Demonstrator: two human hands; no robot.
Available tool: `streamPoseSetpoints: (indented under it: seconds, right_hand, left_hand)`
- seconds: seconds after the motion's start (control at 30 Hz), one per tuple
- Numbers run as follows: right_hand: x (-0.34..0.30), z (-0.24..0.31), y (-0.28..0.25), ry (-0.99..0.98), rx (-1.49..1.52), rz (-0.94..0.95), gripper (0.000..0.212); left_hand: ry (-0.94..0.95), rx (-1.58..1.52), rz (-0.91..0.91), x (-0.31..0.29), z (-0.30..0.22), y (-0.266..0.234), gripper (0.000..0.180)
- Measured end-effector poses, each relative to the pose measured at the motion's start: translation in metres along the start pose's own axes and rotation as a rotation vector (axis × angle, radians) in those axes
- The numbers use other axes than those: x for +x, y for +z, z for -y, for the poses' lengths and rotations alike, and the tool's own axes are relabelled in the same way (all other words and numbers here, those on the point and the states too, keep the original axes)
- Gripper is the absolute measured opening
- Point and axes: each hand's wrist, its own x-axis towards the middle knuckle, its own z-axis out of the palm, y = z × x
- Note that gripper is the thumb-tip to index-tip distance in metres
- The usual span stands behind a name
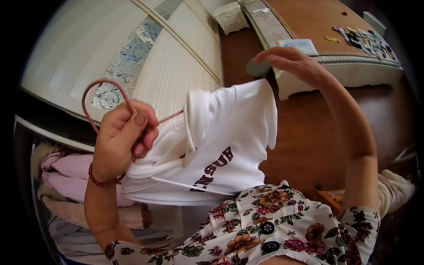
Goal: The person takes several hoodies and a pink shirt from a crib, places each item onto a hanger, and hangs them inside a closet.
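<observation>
My left hand (126, 128), with a red bead bracelet at the wrist, is closed round a thin reddish-brown hanger (107, 81). Its curved loop sticks up above my fist, and another stretch of it runs into the neck of a white hoodie (229, 128). The hoodie hangs beside that hand in front of me, dark lettering across its chest and white drawstrings loose. Out to the right, my right hand (293, 64) is raised away from the hoodie, fingers stretched out and nothing visible in them. Part of the hanger is hidden inside the garment.
Cream wardrobe doors (172, 62) stand at the left. Below them an open compartment holds pink clothing (70, 176) and a fuzzy pink garment (101, 212). At the far right, a bed frame (340, 73) bears a pile of small colourful items (364, 42) and a white-blue packet (300, 46).
</observation>
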Motion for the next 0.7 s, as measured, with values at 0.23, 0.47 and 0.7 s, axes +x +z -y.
streamPoseSetpoints:
  seconds: [0.23,0.47,0.7]
  right_hand:
    - [-0.001,-0.038,0.057,0.213,0.195,1.330,0.040]
    - [-0.059,-0.027,0.120,0.536,1.024,1.124,0.028]
    - [-0.067,0.020,0.108,0.497,0.729,0.837,0.015]
  left_hand:
    - [0.056,0.086,0.252,-0.013,-0.004,0.018,0.016]
    - [0.073,0.150,0.350,-0.025,0.022,0.024,0.020]
    - [0.102,0.163,0.452,-0.016,0.022,0.021,0.017]
